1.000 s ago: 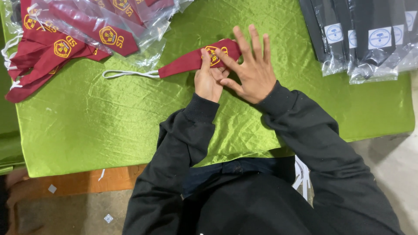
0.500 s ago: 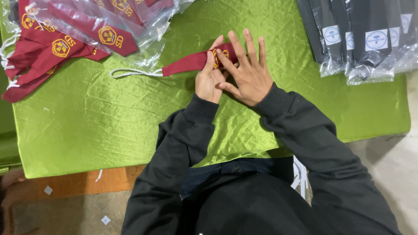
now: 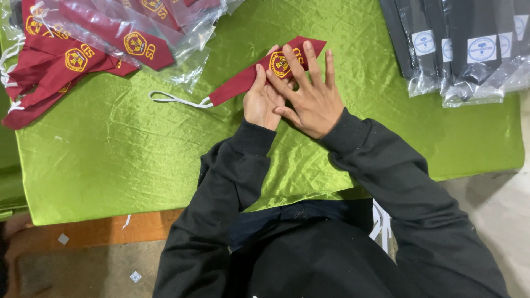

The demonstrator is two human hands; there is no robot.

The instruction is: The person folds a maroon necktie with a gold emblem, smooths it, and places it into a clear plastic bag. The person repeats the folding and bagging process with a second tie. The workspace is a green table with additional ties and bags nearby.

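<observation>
A maroon tie (image 3: 237,83) with a yellow emblem and a white elastic loop (image 3: 176,100) lies slanted on a green satin cloth (image 3: 138,160). My left hand (image 3: 262,105) grips the tie's middle, thumb on top just left of the emblem. My right hand (image 3: 312,99) lies flat beside it with fingers spread, fingertips resting on the tie's wide end and partly covering the emblem. Both arms are in black sleeves.
A pile of loose maroon ties (image 3: 55,72) sits at the far left, with more in clear plastic bags (image 3: 143,33) behind. Black ties in clear sleeves (image 3: 464,49) line the far right. A wooden strip (image 3: 110,229) and grey floor lie below the cloth's near edge.
Both hands stay on the tie. My right hand's fingers have drawn a little closer together over the wide end, and the tie has shifted slightly.
</observation>
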